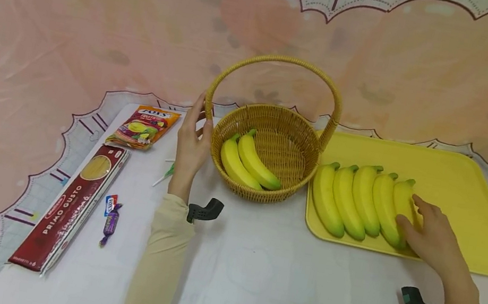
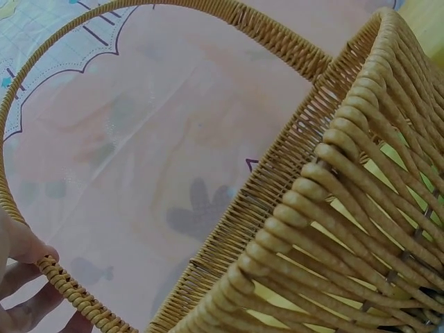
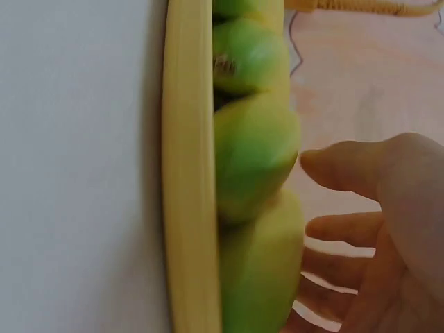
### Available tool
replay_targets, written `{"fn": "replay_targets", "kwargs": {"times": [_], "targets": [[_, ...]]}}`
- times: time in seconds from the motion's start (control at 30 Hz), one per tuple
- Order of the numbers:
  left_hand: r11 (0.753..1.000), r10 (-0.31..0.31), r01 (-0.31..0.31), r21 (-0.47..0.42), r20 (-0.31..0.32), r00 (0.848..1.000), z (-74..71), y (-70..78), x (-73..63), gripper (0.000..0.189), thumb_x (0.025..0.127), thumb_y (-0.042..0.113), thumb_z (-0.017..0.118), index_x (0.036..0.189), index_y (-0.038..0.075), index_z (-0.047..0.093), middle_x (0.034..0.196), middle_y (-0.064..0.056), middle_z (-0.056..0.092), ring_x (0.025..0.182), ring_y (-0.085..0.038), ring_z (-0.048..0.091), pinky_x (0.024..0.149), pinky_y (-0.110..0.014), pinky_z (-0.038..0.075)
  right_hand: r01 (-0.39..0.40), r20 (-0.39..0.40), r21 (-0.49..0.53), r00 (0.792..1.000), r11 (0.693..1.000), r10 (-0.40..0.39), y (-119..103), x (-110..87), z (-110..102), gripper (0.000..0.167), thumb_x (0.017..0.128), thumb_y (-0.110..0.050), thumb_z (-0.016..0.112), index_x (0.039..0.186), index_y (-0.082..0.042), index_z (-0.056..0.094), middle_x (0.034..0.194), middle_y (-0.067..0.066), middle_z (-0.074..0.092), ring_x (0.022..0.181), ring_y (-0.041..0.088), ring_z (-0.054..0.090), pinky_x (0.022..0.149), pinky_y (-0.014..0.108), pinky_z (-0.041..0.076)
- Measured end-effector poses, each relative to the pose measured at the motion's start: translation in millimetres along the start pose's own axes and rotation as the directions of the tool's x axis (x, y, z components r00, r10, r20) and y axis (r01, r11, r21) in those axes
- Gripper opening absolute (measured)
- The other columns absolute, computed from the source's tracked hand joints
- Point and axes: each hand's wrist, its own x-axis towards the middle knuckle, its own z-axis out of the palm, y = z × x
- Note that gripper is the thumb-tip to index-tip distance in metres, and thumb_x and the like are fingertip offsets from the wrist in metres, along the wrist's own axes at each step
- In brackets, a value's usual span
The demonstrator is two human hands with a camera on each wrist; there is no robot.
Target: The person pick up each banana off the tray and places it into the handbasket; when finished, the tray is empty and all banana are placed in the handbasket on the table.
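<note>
With thumb and fingers around the base of its tall handle, my left hand (image 1: pixel 191 146) grips a wicker basket (image 1: pixel 307 152) on its left side. Two bananas (image 1: pixel 249 163) lie in the basket, green at the tips. To the right, several bananas (image 1: pixel 337 205) rest in a row on a yellow tray (image 1: pixel 471 211). My right hand (image 1: pixel 438 238) is over the rightmost banana (image 1: pixel 403 197), thumb and fingers spread apart around it and partly covering it. The right wrist view has the thumb (image 3: pixel 340 163) right by the bananas, fingers not closed on them.
Left of the basket lie a candy bag (image 1: pixel 143 127), a red spaghetti pack (image 1: pixel 69 209), a purple wrapped candy (image 1: pixel 111 224), a small red-and-blue wrapped sweet (image 1: pixel 111 204) and a green-wrapped lollipop (image 1: pixel 168 171). A patterned cloth (image 1: pixel 172 32) hangs behind the white table (image 1: pixel 260 284).
</note>
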Motion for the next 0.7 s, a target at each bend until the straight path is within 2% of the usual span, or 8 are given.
{"fn": "replay_targets", "kwargs": {"times": [0.07, 0.2, 0.4, 0.5, 0.57, 0.63, 0.7], "targets": [[1.0, 0.002, -0.002, 0.005, 0.0, 1.0, 0.0, 0.4, -0.2, 0.054, 0.098, 0.009, 0.045, 0.147, 0.025, 0.033, 0.137, -0.009, 0.048, 0.122, -0.022, 0.051, 0.096, -0.043, 0.05, -0.011, 0.033, -0.01, 0.999, 1.0, 0.011, 5.9, -2.0, -0.8, 0.069, 0.097, -0.033, 0.048, 0.145, 0.01, 0.021, 0.133, 0.039, 0.036, 0.114, 0.056, 0.039, 0.086, 0.069, 0.037], [1.0, 0.014, -0.014, 0.004, -0.001, 1.0, 0.1, 0.1, -1.0, 0.054, 0.098, 0.008, 0.045, 0.147, 0.024, 0.034, 0.137, -0.009, 0.048, 0.122, -0.023, 0.051, 0.096, -0.044, 0.051, -0.033, 0.052, -0.011, 0.998, 0.999, 0.034, 15.9, -5.1, -0.5, 0.068, 0.097, -0.035, 0.047, 0.143, 0.01, 0.025, 0.131, 0.036, 0.041, 0.109, 0.052, 0.046, 0.079, 0.064, 0.043], [1.0, 0.015, -0.015, -0.001, 0.005, 1.0, 0.5, -0.5, -1.6, 0.053, 0.098, 0.01, 0.045, 0.147, 0.026, 0.033, 0.137, -0.008, 0.048, 0.122, -0.023, 0.05, 0.096, -0.044, 0.05, -0.072, 0.039, 0.003, 0.997, 0.997, 0.072, 20.6, -8.8, -2.4, 0.066, 0.097, -0.04, 0.046, 0.142, 0.006, 0.032, 0.129, 0.035, 0.045, 0.106, 0.05, 0.048, 0.073, 0.058, 0.049], [1.0, 0.011, -0.011, -0.006, 0.005, 1.0, 0.5, 0.0, -1.5, 0.053, 0.098, 0.01, 0.045, 0.147, 0.026, 0.033, 0.137, -0.008, 0.048, 0.123, -0.023, 0.05, 0.096, -0.046, 0.05, -0.053, 0.002, 0.036, 0.999, 0.998, 0.053, 16.1, -10.7, -5.8, 0.065, 0.096, -0.039, 0.049, 0.143, 0.003, 0.034, 0.129, 0.033, 0.046, 0.103, 0.049, 0.05, 0.069, 0.034, 0.053], [1.0, 0.01, -0.01, -0.007, 0.003, 1.0, 0.2, 0.3, -1.2, 0.053, 0.098, 0.01, 0.045, 0.147, 0.026, 0.034, 0.138, -0.008, 0.048, 0.123, -0.023, 0.05, 0.096, -0.047, 0.05, -0.02, -0.025, 0.055, 0.999, 0.998, 0.021, 10.3, -11.9, -7.9, 0.062, 0.096, -0.037, 0.051, 0.143, 0.001, 0.036, 0.128, 0.032, 0.048, 0.102, 0.046, 0.052, 0.066, 0.017, 0.047], [1.0, 0.006, -0.006, -0.004, 0.003, 1.0, 0.1, 0.4, -0.8, 0.053, 0.098, 0.011, 0.045, 0.147, 0.026, 0.033, 0.138, -0.008, 0.047, 0.123, -0.023, 0.05, 0.097, -0.047, 0.049, 0.028, -0.049, 0.061, 0.998, 0.998, -0.025, 2.8, -13.0, -8.7, 0.059, 0.095, -0.034, 0.054, 0.142, -0.001, 0.039, 0.127, 0.03, 0.05, 0.102, 0.042, 0.051, 0.063, 0.007, 0.037], [1.0, 0.003, -0.003, 0.004, 0.004, 1.0, -0.1, 0.3, -0.7, 0.053, 0.098, 0.011, 0.045, 0.147, 0.026, 0.033, 0.138, -0.008, 0.048, 0.123, -0.023, 0.05, 0.097, -0.046, 0.05, 0.071, -0.064, 0.058, 0.996, 0.996, -0.068, -6.0, -14.3, -8.3, 0.057, 0.094, -0.032, 0.055, 0.141, -0.002, 0.041, 0.126, 0.028, 0.052, 0.103, 0.038, 0.051, 0.065, 0.006, 0.036]]}}
